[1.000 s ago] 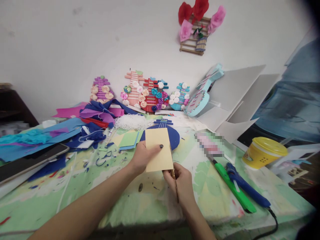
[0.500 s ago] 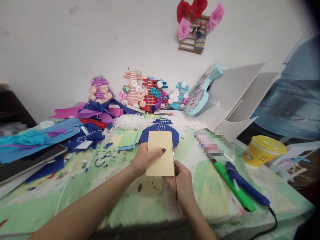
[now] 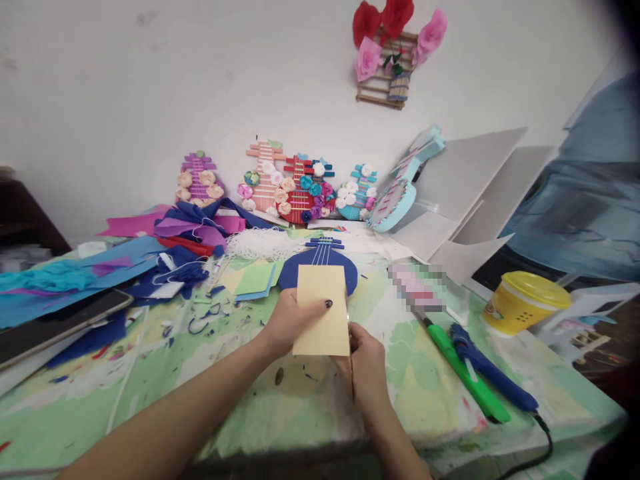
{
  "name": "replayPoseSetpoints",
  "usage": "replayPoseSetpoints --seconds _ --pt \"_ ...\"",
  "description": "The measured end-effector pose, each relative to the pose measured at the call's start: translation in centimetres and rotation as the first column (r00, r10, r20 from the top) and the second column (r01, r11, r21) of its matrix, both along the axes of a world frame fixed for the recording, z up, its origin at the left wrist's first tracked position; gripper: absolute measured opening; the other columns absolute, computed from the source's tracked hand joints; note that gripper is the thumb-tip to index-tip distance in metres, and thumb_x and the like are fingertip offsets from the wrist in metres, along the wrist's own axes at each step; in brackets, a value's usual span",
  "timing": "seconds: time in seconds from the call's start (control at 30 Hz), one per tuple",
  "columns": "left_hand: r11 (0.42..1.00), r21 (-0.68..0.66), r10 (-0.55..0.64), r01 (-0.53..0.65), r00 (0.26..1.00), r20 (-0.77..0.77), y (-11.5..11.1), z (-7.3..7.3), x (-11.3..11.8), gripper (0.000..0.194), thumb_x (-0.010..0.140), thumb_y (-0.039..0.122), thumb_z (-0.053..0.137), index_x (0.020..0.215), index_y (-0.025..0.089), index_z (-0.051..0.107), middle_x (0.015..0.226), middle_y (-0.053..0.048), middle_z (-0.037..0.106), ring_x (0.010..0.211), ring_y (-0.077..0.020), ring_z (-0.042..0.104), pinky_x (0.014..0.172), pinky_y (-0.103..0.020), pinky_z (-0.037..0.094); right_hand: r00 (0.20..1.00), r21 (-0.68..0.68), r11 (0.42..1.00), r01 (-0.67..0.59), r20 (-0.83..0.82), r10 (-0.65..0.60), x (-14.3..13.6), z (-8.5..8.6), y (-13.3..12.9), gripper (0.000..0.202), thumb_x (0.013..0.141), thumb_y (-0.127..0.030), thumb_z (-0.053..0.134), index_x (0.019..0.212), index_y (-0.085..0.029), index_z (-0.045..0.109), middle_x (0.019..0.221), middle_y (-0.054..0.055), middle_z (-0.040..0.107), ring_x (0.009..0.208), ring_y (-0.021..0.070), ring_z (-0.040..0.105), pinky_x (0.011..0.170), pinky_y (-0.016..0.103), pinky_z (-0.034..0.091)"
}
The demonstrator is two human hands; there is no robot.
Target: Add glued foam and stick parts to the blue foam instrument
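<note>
A pale yellow sheet of paper (image 3: 320,333) is held up over the table in my left hand (image 3: 286,323), which pinches its left side, the thumb lying across the front. My right hand (image 3: 366,357) is closed at the sheet's lower right edge. It grips what look like scissors (image 3: 349,319); only a thin shiny strip shows along the paper's edge, the rest is hidden by the fingers. Behind the sheet lies a dark blue lute-shaped craft piece (image 3: 290,270) with white strings, partly covered by the paper.
Green and blue paper sheets (image 3: 253,283), white string (image 3: 257,245) and fabric scraps (image 3: 193,230) lie left. A phone (image 3: 65,327) is at far left. On the right are a green utility knife (image 3: 467,373), a blue glue gun (image 3: 495,370) and a yellow tub (image 3: 525,303). Decorated lutes (image 3: 300,193) stand behind.
The paper and both hands sit very slightly lower in view. The grip of each hand looks the same.
</note>
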State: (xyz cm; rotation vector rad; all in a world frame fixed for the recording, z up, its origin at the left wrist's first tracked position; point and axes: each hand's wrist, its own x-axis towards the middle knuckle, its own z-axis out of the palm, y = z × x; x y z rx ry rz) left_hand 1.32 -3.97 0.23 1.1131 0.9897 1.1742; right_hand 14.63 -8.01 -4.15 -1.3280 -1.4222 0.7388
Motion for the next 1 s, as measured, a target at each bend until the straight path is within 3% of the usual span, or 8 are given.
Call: replayPoseSetpoints --seconds 0.43,0.77,1.0 --pt "1.0 -0.002 -0.009 0.009 1.0 0.003 0.01 -0.09 0.02 0.026 0.062 0.028 0.073 0.077 0.009 0.066 0.073 -0.01 0.069 0.059 -0.0202 0.064 0.05 -0.029 0.053 0.998 0.004 0.999 0.042 0.044 -0.042 -0.08 0.33 -0.05 0.009 0.062 -0.024 0.054 0.059 -0.016 0.053 0.052 -0.002 0.054 0.051 0.0115 0.043 0.045 0.019 0.03" --pt "0.999 0.004 -0.038 0.038 0.998 0.045 -0.04 0.27 -0.09 0.026 0.062 0.026 0.073 0.079 0.008 0.066 0.073 -0.01 0.07 0.059 -0.0195 0.064 0.052 -0.028 0.053 0.999 0.03 0.999 -0.013 -0.03 0.014 -0.11 0.54 -0.35 0.007 0.058 -0.02 0.056 0.061 -0.016 0.051 0.052 -0.005 0.048 0.051 0.0097 0.04 0.044 0.018 0.03" --pt "0.999 -0.006 -0.041 0.041 0.999 0.019 -0.24 0.25 0.2 0.027 0.061 0.026 0.073 0.079 0.007 0.066 0.074 -0.011 0.07 0.06 -0.0206 0.065 0.052 -0.029 0.054 1.0 0.003 1.0 0.02 -0.012 -0.02 -0.04 0.56 -0.24 0.007 0.064 -0.023 0.052 0.061 -0.017 0.052 0.052 -0.003 0.05 0.051 0.0106 0.04 0.044 0.019 0.029"
